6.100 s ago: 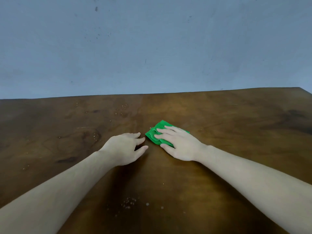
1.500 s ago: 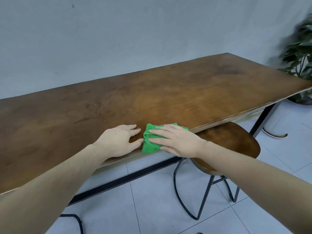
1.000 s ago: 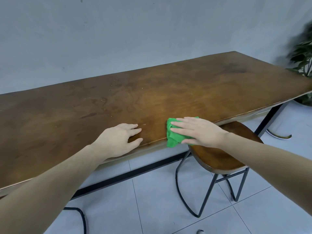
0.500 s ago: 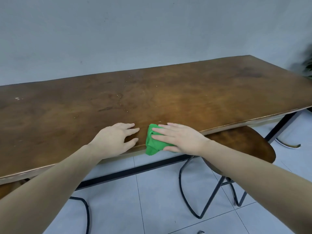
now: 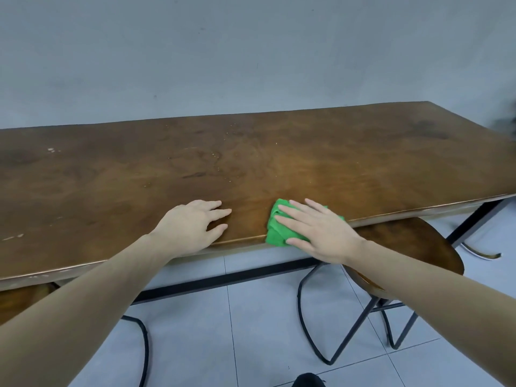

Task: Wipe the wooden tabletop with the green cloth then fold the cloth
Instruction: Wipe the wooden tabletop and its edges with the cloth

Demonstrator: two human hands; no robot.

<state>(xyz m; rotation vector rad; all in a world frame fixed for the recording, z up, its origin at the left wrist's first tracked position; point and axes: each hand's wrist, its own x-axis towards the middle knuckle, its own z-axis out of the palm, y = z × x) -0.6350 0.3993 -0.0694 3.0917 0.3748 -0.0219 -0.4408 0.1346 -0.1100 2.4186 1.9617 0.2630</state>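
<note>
A long wooden tabletop [image 5: 335, 157] runs across the view against a grey wall. A bunched green cloth [image 5: 276, 230] lies at its near edge, partly hanging over the lip. My right hand [image 5: 318, 230] presses flat on the cloth, fingers spread and pointing left, covering most of it. My left hand [image 5: 192, 224] rests palm down on the bare wood a short way to the left of the cloth, fingers apart and holding nothing. Pale crumbs [image 5: 220, 163] dot the middle of the tabletop.
A wooden stool [image 5: 413, 247] on black metal legs stands under the table's near edge, below my right forearm. Another stool seat [image 5: 16, 300] shows at the lower left. Black table frame bars [image 5: 223, 283] run above a grey tiled floor.
My right hand has slid the cloth a little to the right along the near edge, widening the gap to my left hand. The left hand stayed planted. The view shifted slightly.
</note>
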